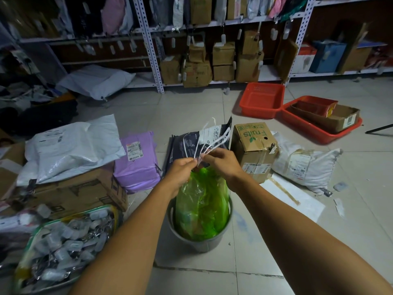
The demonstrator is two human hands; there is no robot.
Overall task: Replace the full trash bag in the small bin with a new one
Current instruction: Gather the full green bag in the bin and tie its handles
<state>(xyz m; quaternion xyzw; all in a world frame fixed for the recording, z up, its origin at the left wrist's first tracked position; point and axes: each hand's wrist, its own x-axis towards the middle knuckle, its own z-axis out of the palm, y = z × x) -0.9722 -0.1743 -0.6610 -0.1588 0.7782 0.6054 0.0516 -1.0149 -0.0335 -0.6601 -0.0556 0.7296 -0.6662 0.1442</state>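
Both-handed grip, left hand (180,169) and right hand (221,160), pinching white drawstrings (209,145).
Cinching green trash bag (202,201) above grey bin (197,239), at 12 o'clock, probably for lifting.

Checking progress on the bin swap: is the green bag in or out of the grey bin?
In. The green bag sits inside the grey bin, its gathered top above the rim, where both hands pinch white drawstrings.

You can read the green word "Fruits", upside down for you, on top of the brown cardboard box (253,145) on the floor. The shipping labels on the parcels around it are too small to read.
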